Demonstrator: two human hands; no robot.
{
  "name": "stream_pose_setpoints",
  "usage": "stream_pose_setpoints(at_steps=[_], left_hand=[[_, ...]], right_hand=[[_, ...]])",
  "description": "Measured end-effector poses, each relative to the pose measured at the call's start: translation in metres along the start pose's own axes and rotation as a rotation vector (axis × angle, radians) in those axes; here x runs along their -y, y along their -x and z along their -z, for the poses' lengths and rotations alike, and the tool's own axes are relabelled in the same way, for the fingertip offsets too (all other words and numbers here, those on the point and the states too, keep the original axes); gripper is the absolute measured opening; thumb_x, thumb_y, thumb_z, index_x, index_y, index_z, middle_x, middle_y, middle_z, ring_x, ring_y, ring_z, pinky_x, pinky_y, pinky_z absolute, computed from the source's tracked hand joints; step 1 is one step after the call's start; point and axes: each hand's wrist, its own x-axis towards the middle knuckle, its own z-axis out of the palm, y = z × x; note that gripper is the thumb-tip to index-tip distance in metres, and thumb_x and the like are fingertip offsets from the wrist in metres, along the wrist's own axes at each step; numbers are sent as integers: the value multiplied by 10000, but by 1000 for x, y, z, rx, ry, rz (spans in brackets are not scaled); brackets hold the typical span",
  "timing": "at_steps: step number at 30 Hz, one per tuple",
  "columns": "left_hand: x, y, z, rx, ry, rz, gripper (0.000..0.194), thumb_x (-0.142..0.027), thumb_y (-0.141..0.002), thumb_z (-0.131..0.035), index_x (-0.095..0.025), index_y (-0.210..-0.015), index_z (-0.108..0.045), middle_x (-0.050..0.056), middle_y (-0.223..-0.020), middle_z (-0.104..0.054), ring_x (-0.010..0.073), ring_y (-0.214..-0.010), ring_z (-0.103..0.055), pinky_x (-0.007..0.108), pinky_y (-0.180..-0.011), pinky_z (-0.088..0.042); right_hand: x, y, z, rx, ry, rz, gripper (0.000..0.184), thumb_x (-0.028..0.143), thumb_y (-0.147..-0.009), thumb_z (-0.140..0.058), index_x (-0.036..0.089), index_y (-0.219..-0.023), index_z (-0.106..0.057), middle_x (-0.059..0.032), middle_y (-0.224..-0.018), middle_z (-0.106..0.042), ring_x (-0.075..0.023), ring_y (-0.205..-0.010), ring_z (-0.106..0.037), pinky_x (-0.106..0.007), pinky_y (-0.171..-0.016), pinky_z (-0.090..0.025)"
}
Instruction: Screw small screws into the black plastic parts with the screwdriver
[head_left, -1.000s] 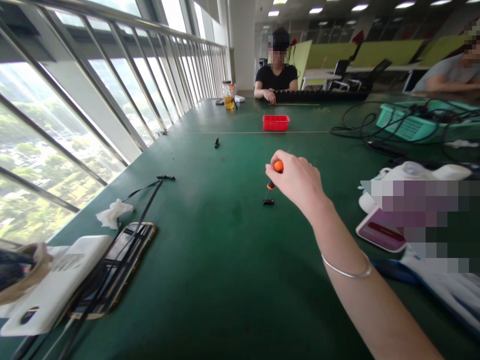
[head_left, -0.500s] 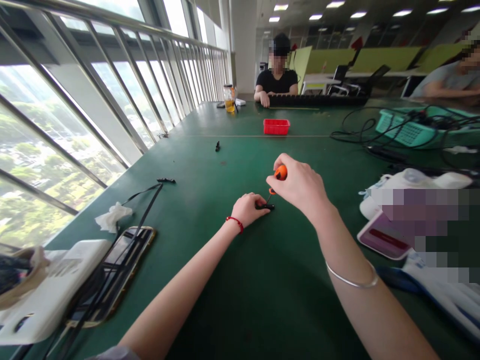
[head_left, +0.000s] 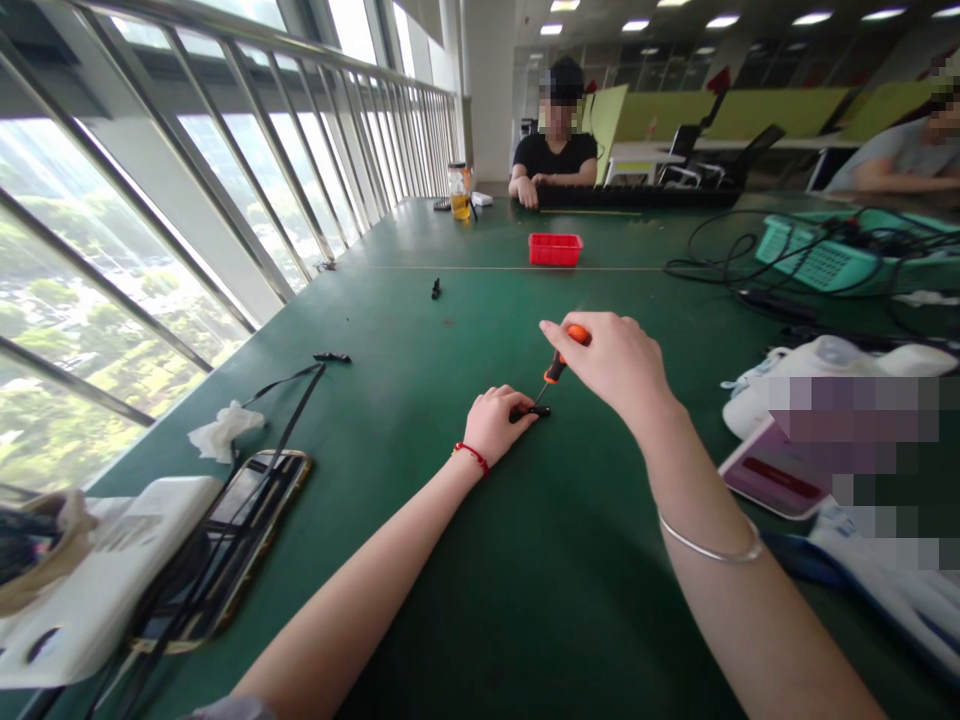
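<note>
Evidently, a short black part [head_left: 543, 411] is held down on the green table [head_left: 450, 520], around its middle, well apart from the left edge, along which the metal railing [head_left: 330, 85] runs, and well apart from the far edge. By the left hand [head_left: 496, 418], one end of this part is pinched between thumb and fingers with hardly any gap, and the other end is left free; it may be supposed that it is held so in order that it does not turn or slide. By the right hand [head_left: 611, 350], a screwdriver [head_left: 553, 370] with an orange and black handle is held from above, with the thumb stretched past the handle, so the grip seems rather loose; how tightly the hidden fingers are closed cannot be told. The shaft is leaned, and its tip is brought down to the part, just beside the left fingertips, but whether it is seated in anything is too small to be seen. Toward the far edge, a red tray [head_left: 555, 253] is placed beyond both hands, probably so that it does not disturb them. Nearer to the left edge, a second black piece [head_left: 436, 289] lies, touched by neither hand. Also toward that edge, a phone [head_left: 262, 520] is laid under thin black straps [head_left: 300, 408], perhaps in order that the arms are not hindered.
</note>
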Motion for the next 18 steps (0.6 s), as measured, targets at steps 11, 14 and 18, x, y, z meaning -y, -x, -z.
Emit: stream_pose_setpoints(at_steps=[11,14,18], left_hand=[[1,0,-1,5,-21,-22,138,-305,-791,-601,-235,-877,-684,8,-866,-632,178,-830,-541,307,-761,-433],[0,1,0,7,-25,-17,140,-304,-792,-601,-238,-880,-686,8,-868,-632,178,-833,-541,305,-765,-433],[-1,1,1,8,-32,-9,142,-307,-792,-599,-235,-877,-687,11,-869,-631,180,-839,-542,306,-773,-432]], right_hand=[[-1,-1,-2,5,-92,58,334,477,-832,-393,229,-678,-557,-10,-620,-578,-160,-596,-504,-250,-513,-281],[1,0,-2,-21,-63,60,237,428,-804,-446,241,-723,-568,-4,-638,-590,-165,-605,-510,-250,-512,-277],[6,2,-5,-6,-45,64,163,375,-729,-533,261,-844,-547,13,-676,-603,-161,-588,-508,-248,-512,-281]])
